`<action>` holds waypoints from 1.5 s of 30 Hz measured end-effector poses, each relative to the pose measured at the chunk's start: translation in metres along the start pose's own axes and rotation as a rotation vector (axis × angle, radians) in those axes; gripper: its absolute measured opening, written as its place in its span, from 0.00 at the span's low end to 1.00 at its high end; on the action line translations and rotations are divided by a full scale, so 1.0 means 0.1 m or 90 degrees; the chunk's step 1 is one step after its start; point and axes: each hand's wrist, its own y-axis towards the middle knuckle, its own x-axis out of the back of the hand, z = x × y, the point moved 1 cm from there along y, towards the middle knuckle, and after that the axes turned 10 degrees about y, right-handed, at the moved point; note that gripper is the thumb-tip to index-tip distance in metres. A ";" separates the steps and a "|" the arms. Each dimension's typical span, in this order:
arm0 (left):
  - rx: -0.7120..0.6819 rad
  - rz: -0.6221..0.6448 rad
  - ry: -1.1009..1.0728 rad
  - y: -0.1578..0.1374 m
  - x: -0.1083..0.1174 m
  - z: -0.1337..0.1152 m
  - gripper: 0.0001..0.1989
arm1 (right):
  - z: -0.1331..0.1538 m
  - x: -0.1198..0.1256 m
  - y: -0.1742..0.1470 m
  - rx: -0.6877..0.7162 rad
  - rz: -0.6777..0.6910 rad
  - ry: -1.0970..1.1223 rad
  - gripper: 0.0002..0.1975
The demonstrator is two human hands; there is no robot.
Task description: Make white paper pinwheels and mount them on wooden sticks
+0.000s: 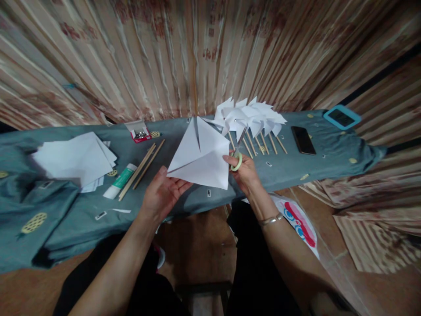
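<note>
A square sheet of white paper [210, 158] with slits cut in from its corners is held up over the table. My left hand [164, 191] grips its lower left corner, thumb on top and fingers beneath. At the right edge, my right hand [242, 171] pinches the paper and also holds a pair of scissors [237, 161] with pale green handles, blades pointing up and away. Just beyond the scissors lies a row of white paper pinwheels [250, 116] on wooden sticks, partly overlapping one another.
The green-grey cloth [184, 206] covers a narrow table. On the left are a stack of white paper [75, 158], a glue stick [120, 181], loose wooden sticks [141, 169] and an open small box of metal pins [140, 133]. A phone [303, 140] and a blue-framed device [342, 117] lie right.
</note>
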 end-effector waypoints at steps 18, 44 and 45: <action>0.011 -0.223 -0.152 0.12 -0.19 0.02 0.06 | -0.22 -0.29 -0.17 0.037 0.022 -0.056 0.20; -0.039 -0.205 -0.092 0.11 -0.10 -0.03 0.06 | -0.22 -0.23 -0.17 -0.030 -0.004 0.035 0.16; -0.037 -0.197 -0.084 0.10 -0.09 -0.04 0.08 | -0.22 -0.23 -0.17 -0.031 -0.004 0.039 0.16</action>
